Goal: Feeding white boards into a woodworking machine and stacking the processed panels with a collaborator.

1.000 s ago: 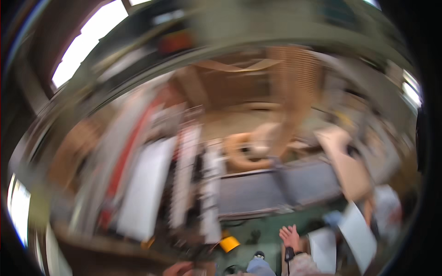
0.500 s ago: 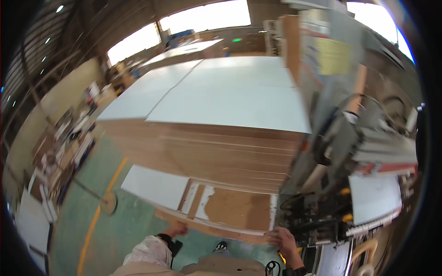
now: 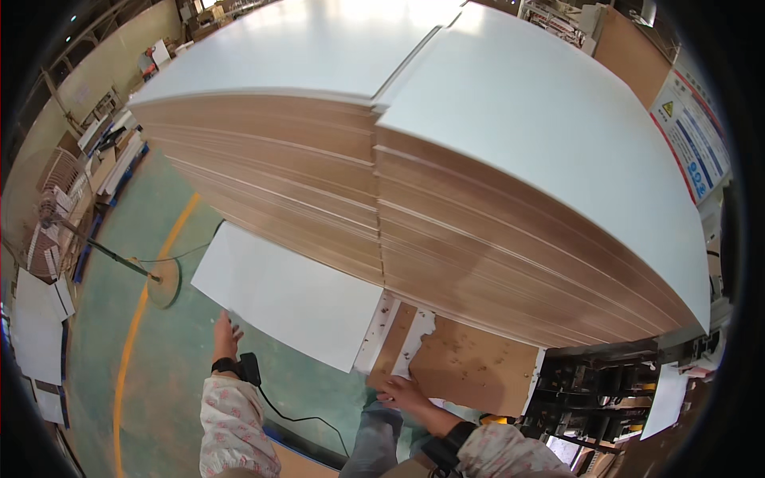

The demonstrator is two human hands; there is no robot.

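My left hand [image 3: 225,334] is by the near left edge of a white panel [image 3: 287,296], its fingers stretched out and slightly apart. Whether the fingertips touch the panel, I cannot tell. The fingers of my right hand [image 3: 402,395] are extended at the near end of a narrow brown strip [image 3: 394,341], and no grip on it shows. Right of the strip lies a brown board [image 3: 476,362] with ragged white patches along its edge and small dark specks. Behind these pieces rise two tall stacks of boards [image 3: 275,171] with brown edges and white tops.
A pedestal fan's round base [image 3: 164,281] stands on the green floor beside a yellow line [image 3: 131,338]. Leftover panels [image 3: 38,327] lean at the far left. Dark machinery [image 3: 594,394] is at the right. A black cable [image 3: 299,418] runs from my left wrist.
My view has tilted down and come closer to the stacks. My left hand has moved out to the white panel's left edge. My right hand has shifted left to the brown strip's near end.
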